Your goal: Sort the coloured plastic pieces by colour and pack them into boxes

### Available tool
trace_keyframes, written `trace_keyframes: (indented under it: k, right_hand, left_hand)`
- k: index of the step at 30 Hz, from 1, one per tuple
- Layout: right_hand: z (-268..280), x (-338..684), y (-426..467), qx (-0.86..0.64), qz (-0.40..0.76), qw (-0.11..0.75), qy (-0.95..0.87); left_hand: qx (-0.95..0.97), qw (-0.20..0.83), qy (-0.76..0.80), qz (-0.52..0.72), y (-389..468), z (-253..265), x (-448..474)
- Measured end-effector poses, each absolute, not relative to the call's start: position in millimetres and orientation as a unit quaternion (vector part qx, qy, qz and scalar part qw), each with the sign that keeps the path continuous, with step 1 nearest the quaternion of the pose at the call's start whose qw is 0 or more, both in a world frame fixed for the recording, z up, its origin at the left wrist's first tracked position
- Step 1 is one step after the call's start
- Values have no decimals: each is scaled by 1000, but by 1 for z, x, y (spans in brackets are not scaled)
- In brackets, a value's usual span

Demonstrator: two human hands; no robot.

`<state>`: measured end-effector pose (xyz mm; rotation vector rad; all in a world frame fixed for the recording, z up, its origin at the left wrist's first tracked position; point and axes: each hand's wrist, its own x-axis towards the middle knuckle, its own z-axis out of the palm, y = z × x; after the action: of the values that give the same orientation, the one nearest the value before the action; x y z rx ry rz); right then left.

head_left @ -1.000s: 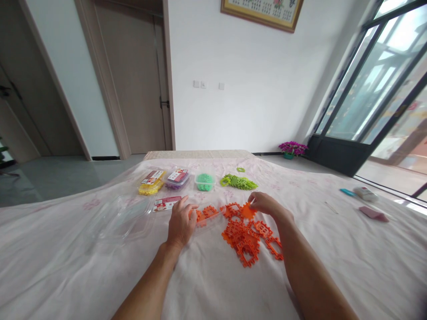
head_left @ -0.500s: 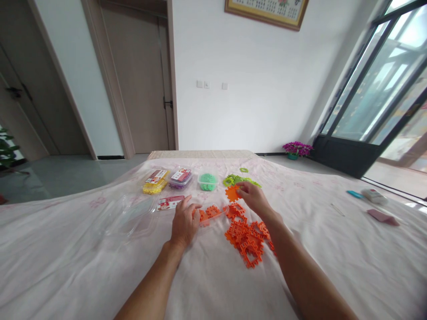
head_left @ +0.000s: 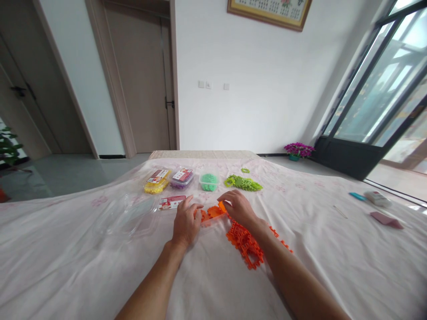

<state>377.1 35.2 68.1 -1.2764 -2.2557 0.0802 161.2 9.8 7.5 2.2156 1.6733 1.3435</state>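
A clear plastic box (head_left: pixel 213 221) with orange pieces (head_left: pixel 213 212) inside stands in front of me. My left hand (head_left: pixel 187 222) is curled at the left end of this box, thumb and fingers round its edge. Over the right end, my right hand (head_left: pixel 237 208) pinches an orange interlocking piece (head_left: pixel 222 206), partly hidden by the fingers. Beneath my right wrist and forearm spreads a pile of orange interlocking pieces (head_left: pixel 247 246), some of it covered by the arm.
Behind are a yellow-filled box (head_left: pixel 156 182), a purple-filled box (head_left: pixel 182 178), a box of green pieces (head_left: pixel 209 183) and a lime-green pile (head_left: pixel 245 183). Clear lids (head_left: pixel 133 218) and a label card (head_left: pixel 171 203) lie left. A pink cloth (head_left: pixel 387 219) lies far right.
My right hand has moved left and down with an orange piece, from near the lime-green pile to the box's right end. My left hand has stayed at the box.
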Motion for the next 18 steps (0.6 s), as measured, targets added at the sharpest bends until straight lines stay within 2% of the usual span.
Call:
trace_keyframes:
  k: [6, 11, 18]
  right_hand:
    - [71, 370, 27, -480, -9, 235, -845]
    - [64, 371, 31, -523, -4, 264, -810]
    - [53, 376, 40, -494, 20, 313, -811]
  left_hand:
    - [719, 28, 541, 435, 10, 8, 162]
    - [719, 32, 542, 434, 8, 10, 163]
    - [715, 37, 538, 444, 9, 9, 162]
